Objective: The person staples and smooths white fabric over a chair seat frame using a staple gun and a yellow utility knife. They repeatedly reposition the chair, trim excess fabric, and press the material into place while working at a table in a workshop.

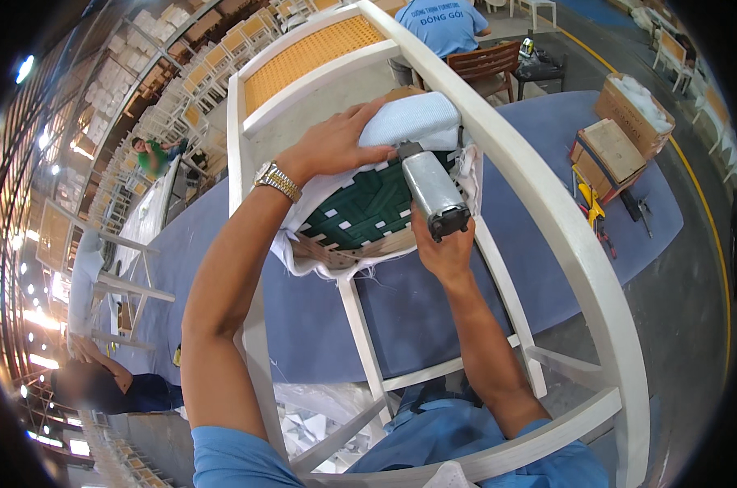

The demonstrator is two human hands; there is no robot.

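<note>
White-painted wood forms the upturned chair frame (pixel 547 220) lying across the blue-covered workbench (pixel 417 309), its legs and rungs nearest the viewer. Inside the frame sits the seat pad (pixel 368 207), underside up, showing green woven webbing with white fabric folded round its edges. Right hand (pixel 443 248) is closed around the grip of a metal staple gun (pixel 433 191), whose nose meets the pad's far edge. Left hand (pixel 336 146), a metal wristwatch (pixel 276 180) on its wrist, lies flat with fingers spread, pressing the pale blue upholstery (pixel 413 118) down beside the gun's nose. Farther off, the woven cane back panel (pixel 307 53) of the chair; at the bench's right end, cardboard boxes (pixel 625 130); beyond, a seated person in a blue shirt (pixel 442 24).
</note>
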